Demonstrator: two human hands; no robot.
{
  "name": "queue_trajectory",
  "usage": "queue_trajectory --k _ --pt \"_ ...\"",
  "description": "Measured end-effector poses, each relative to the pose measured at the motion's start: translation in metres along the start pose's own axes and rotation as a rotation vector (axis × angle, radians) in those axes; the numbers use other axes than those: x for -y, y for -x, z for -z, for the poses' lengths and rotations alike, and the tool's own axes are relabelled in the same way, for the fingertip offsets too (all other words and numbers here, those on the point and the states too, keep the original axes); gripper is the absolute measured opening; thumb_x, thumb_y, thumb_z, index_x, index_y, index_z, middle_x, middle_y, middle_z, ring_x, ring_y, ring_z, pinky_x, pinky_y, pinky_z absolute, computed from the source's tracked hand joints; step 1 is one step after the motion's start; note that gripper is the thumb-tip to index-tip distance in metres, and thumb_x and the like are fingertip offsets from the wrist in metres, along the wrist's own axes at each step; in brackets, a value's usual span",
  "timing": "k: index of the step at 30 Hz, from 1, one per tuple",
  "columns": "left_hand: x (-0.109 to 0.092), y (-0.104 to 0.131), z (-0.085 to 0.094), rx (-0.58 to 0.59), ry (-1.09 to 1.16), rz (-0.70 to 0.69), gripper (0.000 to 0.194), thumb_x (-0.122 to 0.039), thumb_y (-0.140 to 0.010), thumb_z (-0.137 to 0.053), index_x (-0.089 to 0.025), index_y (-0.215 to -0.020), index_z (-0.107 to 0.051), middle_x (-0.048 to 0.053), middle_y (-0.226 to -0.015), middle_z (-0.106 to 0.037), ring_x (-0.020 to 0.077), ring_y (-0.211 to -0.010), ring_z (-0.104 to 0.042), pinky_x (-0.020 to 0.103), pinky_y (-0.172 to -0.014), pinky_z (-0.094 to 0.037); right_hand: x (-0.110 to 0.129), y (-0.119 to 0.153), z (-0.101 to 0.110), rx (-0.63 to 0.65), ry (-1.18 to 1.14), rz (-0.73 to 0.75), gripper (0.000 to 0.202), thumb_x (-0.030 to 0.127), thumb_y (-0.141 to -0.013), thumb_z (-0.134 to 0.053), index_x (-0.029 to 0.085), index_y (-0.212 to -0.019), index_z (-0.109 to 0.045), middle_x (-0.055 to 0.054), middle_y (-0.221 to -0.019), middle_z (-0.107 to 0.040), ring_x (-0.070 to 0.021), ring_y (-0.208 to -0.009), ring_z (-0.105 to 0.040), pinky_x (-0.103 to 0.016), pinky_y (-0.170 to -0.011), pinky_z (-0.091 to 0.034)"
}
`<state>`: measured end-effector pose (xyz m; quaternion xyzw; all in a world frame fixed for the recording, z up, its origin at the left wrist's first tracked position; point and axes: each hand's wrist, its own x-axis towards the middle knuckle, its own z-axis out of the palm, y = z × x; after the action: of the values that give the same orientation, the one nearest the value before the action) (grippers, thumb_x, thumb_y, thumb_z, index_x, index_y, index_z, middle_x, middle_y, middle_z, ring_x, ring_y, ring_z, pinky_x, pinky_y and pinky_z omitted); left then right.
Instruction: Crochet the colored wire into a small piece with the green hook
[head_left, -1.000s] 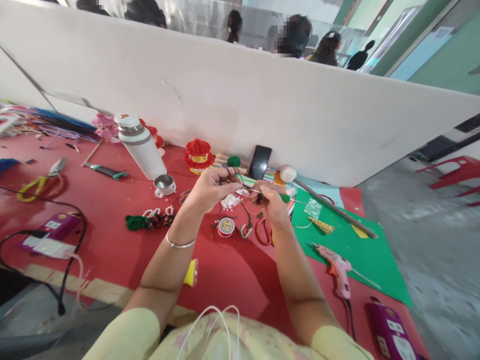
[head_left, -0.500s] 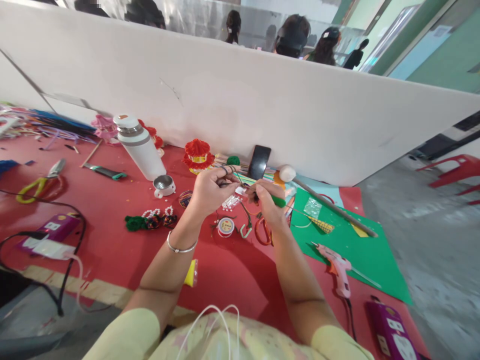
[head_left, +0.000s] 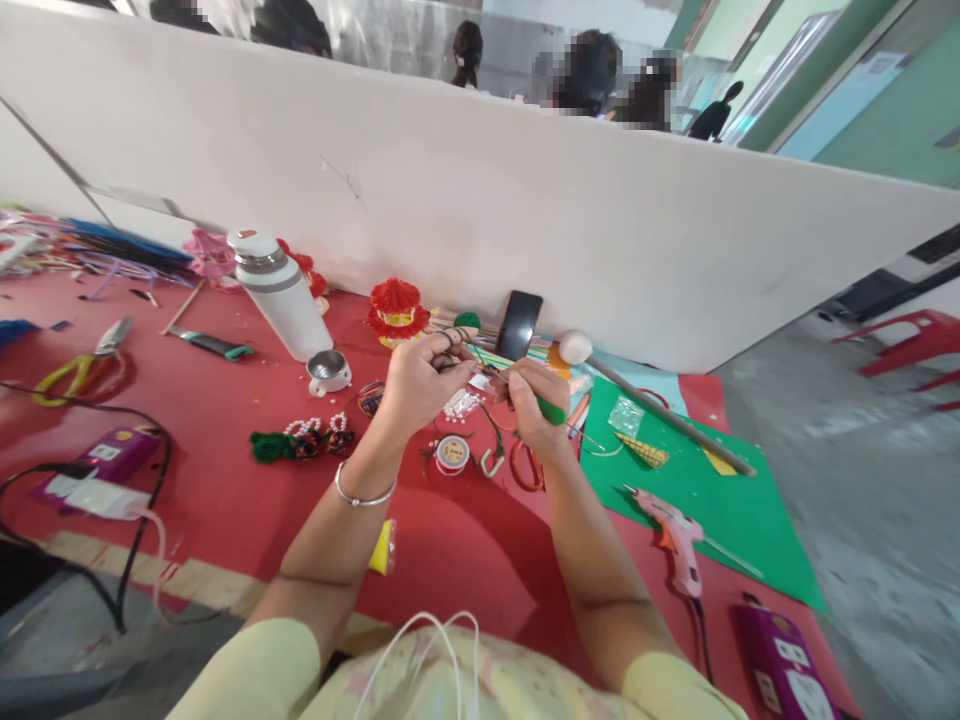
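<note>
Over the middle of the table, my left hand (head_left: 426,380) is closed on dark yarn (head_left: 474,348), a strand of which runs over the index finger. My right hand (head_left: 536,400) grips a green-handled crochet hook (head_left: 553,411), its front end at the yarn between the hands. The small piece of work there is partly hidden by my fingers. Beneath the hands lie white beads (head_left: 462,404) on the table, a spool of thread (head_left: 451,455), a pale green clip-like hook (head_left: 491,462) and red-handled scissors (head_left: 526,466). A multicoloured yarn ball (head_left: 371,398) sits beside my left wrist.
On the left stand a white thermos (head_left: 277,295) and a steel cup (head_left: 328,371), with pliers (head_left: 82,362) and a cutter (head_left: 210,344) farther out. A phone (head_left: 519,324) leans at the white partition (head_left: 450,190). A glue gun (head_left: 675,540) lies right on green board (head_left: 750,530).
My right hand has tilted slightly, and the hook's green handle has shifted a little down and left. My left hand stays almost in place.
</note>
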<state>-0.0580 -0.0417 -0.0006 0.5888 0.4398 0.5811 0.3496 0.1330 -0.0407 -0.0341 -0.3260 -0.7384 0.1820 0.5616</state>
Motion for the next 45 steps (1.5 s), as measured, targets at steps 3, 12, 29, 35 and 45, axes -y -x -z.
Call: queue_trajectory --k 3,12,29,35,45 --pt "0.001 -0.001 0.001 -0.003 -0.011 0.002 0.035 -0.015 -0.076 -0.078 -0.012 -0.109 -0.087 0.004 -0.078 -0.076 0.0089 -0.059 -0.055 0.021 -0.050 -0.042 0.000 0.000 0.001 0.023 -0.007 0.004 0.047 0.040 -0.111 -0.049 0.024 -0.069 -0.063 -0.003 -0.070 -0.065 -0.0184 -0.068 -0.061 -0.038 -0.066 -0.045" --pt "-0.002 0.001 -0.001 0.008 0.026 0.003 0.030 -0.015 -0.076 -0.078 -0.013 -0.106 -0.087 0.005 -0.082 -0.079 0.0103 -0.062 -0.060 0.022 -0.055 -0.049 0.000 -0.001 0.001 0.035 0.016 0.041 0.045 0.033 -0.111 -0.049 0.023 -0.068 -0.060 -0.003 -0.071 -0.065 -0.0170 -0.069 -0.061 -0.036 -0.067 -0.044" --pt "0.002 -0.003 -0.006 -0.004 0.145 0.025 0.020 -0.020 -0.082 -0.081 -0.015 -0.101 -0.086 0.005 -0.081 -0.075 0.0080 -0.057 -0.053 0.022 -0.050 -0.042 0.001 0.000 -0.002 -0.001 0.027 0.025 0.045 0.034 -0.111 -0.048 0.024 -0.068 -0.060 -0.003 -0.071 -0.065 -0.0167 -0.067 -0.061 -0.036 -0.064 -0.045" --pt "0.003 0.002 -0.013 -0.048 0.116 -0.033 0.030 -0.015 -0.081 -0.082 -0.019 -0.111 -0.085 0.004 -0.091 -0.076 0.0029 -0.047 -0.039 0.022 -0.040 -0.028 0.001 -0.001 -0.006 -0.081 0.157 0.022 0.046 0.037 -0.111 -0.049 0.024 -0.068 -0.055 -0.001 -0.067 -0.060 -0.0161 -0.065 -0.056 -0.035 -0.066 -0.044" --pt "0.006 0.000 -0.028 -0.207 0.486 0.180 0.038 -0.026 -0.081 -0.087 -0.022 -0.119 -0.084 0.009 -0.106 -0.085 0.0093 -0.062 -0.064 0.023 -0.046 -0.048 0.008 0.006 -0.023 -0.161 0.110 0.005 0.037 0.047 -0.109 -0.057 0.026 -0.079 -0.061 -0.002 -0.075 -0.064 -0.0184 -0.073 -0.060 -0.035 -0.073 -0.050"
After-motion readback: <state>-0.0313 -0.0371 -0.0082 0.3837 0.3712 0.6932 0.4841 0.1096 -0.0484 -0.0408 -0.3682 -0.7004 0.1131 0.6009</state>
